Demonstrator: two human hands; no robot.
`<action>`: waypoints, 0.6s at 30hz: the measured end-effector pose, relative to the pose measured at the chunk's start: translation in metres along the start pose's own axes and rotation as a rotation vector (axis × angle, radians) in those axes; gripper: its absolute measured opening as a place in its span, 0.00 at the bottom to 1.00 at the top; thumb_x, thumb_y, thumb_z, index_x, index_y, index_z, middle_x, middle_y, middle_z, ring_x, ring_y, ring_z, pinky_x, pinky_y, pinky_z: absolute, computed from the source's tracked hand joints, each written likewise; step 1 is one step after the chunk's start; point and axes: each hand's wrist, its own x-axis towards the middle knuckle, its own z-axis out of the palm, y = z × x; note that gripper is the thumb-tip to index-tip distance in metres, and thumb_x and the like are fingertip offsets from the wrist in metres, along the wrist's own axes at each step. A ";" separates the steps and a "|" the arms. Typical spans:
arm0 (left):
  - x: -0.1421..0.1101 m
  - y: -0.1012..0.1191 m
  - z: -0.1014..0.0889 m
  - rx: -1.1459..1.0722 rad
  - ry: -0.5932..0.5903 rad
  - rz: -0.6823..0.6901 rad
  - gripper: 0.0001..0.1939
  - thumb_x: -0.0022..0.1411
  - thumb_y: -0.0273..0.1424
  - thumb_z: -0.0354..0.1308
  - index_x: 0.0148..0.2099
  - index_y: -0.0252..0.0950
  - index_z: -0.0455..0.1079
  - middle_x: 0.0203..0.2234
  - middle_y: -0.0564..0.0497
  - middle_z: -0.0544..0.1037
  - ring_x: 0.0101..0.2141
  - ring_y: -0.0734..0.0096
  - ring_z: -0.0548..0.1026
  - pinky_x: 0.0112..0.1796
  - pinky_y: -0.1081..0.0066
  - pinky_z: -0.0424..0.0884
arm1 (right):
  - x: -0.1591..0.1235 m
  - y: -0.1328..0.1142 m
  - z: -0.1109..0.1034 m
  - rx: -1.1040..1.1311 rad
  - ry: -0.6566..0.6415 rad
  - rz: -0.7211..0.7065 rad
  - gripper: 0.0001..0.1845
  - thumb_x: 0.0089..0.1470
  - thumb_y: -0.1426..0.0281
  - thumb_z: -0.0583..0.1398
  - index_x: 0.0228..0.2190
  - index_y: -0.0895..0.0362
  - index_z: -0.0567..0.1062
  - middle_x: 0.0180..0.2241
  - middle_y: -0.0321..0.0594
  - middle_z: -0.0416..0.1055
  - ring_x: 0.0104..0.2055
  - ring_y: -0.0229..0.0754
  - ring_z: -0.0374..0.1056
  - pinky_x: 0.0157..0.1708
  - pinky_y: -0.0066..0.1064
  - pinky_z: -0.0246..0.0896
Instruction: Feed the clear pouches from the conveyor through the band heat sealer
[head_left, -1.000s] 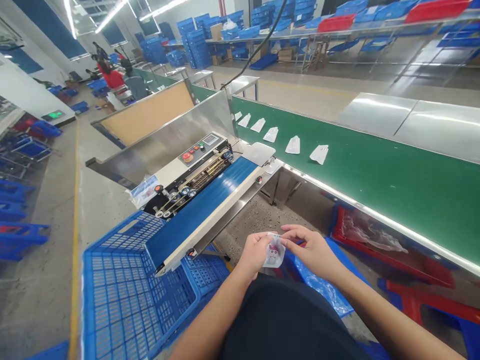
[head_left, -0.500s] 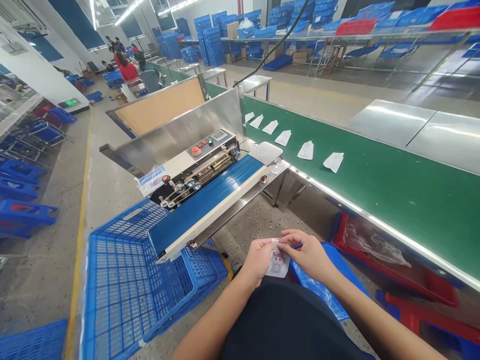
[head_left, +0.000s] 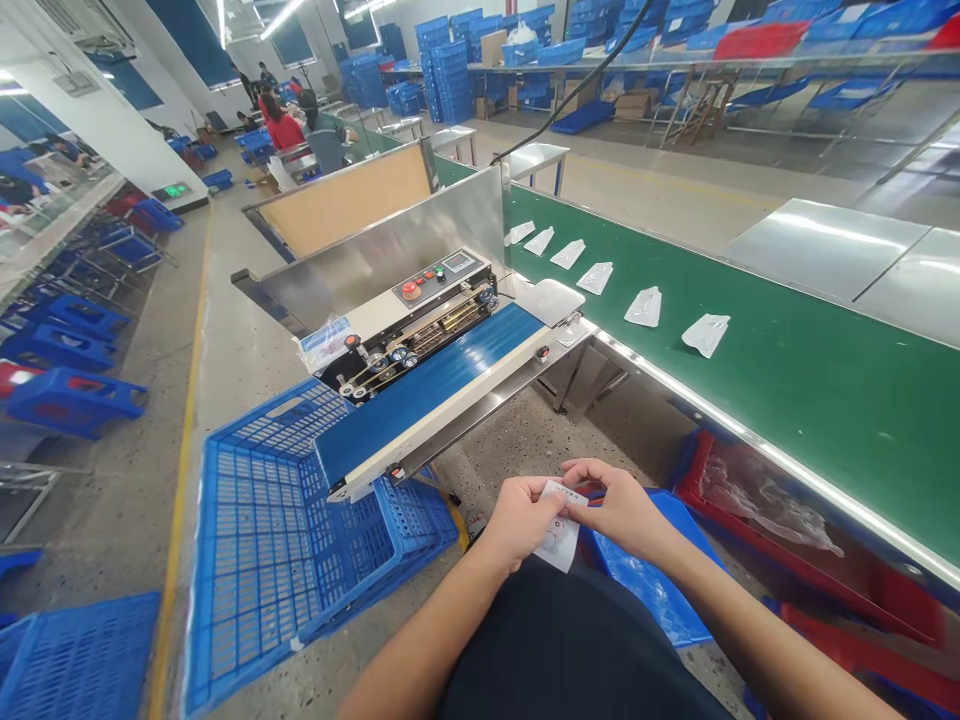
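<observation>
In front of my dark clothing, both hands hold a small whitish pouch with print on it. My left hand pinches its upper left side between thumb and fingers. The fingers of my right hand are closed on its upper right edge, where a strip with small dark print shows. The pouch hangs down below my fingers, and its opening cannot be made out. Beyond my hands is a sealing machine with a blue belt and a red button. Several similar white pouches lie spaced out on a green conveyor.
A large blue basket stands under the belt's near end. To the right are a blue bin and a red crate with clear plastic in it, beneath the conveyor. A metal panel stands behind the machine. People sit far off.
The pouch has tilted in my fingers, and its printed upper strip now shows more. My hands stay nearly in place. The surroundings have shifted right in the view.
</observation>
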 end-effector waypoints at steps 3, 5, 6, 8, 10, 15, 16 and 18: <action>-0.008 -0.006 -0.010 -0.032 0.004 0.022 0.28 0.55 0.38 0.73 0.56 0.32 0.82 0.28 0.49 0.82 0.23 0.73 0.72 0.26 0.74 0.67 | 0.003 -0.003 0.005 0.019 -0.096 -0.041 0.26 0.45 0.60 0.75 0.46 0.54 0.82 0.51 0.46 0.80 0.48 0.51 0.77 0.50 0.43 0.75; -0.016 -0.012 -0.021 -0.051 0.010 0.018 0.34 0.54 0.38 0.74 0.62 0.32 0.78 0.28 0.50 0.82 0.23 0.74 0.72 0.26 0.74 0.68 | 0.006 -0.006 0.010 0.029 -0.188 -0.063 0.29 0.48 0.59 0.74 0.51 0.54 0.81 0.47 0.44 0.81 0.48 0.50 0.78 0.51 0.43 0.75; -0.021 -0.016 -0.028 -0.051 0.025 0.014 0.37 0.54 0.37 0.75 0.64 0.32 0.76 0.29 0.49 0.83 0.23 0.74 0.73 0.26 0.74 0.69 | 0.008 -0.009 0.014 0.027 -0.227 -0.066 0.29 0.50 0.58 0.73 0.52 0.55 0.81 0.46 0.44 0.82 0.47 0.49 0.78 0.50 0.42 0.75; -0.033 -0.024 -0.043 -0.039 0.084 0.006 0.39 0.54 0.36 0.75 0.67 0.30 0.73 0.31 0.48 0.84 0.24 0.72 0.75 0.27 0.74 0.70 | 0.012 -0.016 0.026 0.013 -0.290 -0.063 0.25 0.54 0.56 0.70 0.51 0.56 0.81 0.44 0.44 0.82 0.44 0.48 0.78 0.46 0.40 0.76; -0.047 -0.035 -0.061 -0.035 0.153 -0.004 0.40 0.55 0.35 0.75 0.67 0.30 0.73 0.31 0.47 0.84 0.24 0.71 0.76 0.27 0.73 0.71 | 0.017 -0.024 0.044 -0.001 -0.351 -0.071 0.22 0.58 0.55 0.67 0.47 0.56 0.83 0.40 0.44 0.83 0.40 0.47 0.78 0.42 0.37 0.75; -0.089 -0.080 -0.115 -0.149 0.350 0.019 0.32 0.53 0.33 0.75 0.59 0.30 0.78 0.31 0.45 0.84 0.24 0.70 0.78 0.27 0.72 0.73 | 0.028 -0.039 0.129 -0.035 -0.479 -0.126 0.20 0.60 0.52 0.64 0.37 0.55 0.85 0.34 0.42 0.83 0.36 0.46 0.77 0.37 0.35 0.72; -0.100 -0.092 -0.128 -0.192 0.401 0.015 0.28 0.52 0.34 0.75 0.55 0.30 0.80 0.31 0.46 0.84 0.24 0.70 0.78 0.27 0.72 0.73 | 0.030 -0.039 0.153 -0.043 -0.495 -0.124 0.20 0.59 0.52 0.65 0.37 0.56 0.86 0.34 0.42 0.83 0.35 0.47 0.77 0.36 0.35 0.71; -0.125 -0.119 -0.156 -0.270 0.513 0.001 0.21 0.53 0.37 0.75 0.47 0.30 0.82 0.28 0.47 0.83 0.24 0.71 0.77 0.27 0.73 0.73 | 0.032 -0.039 0.208 -0.046 -0.543 -0.102 0.22 0.54 0.51 0.67 0.39 0.57 0.86 0.32 0.43 0.83 0.33 0.47 0.76 0.33 0.35 0.71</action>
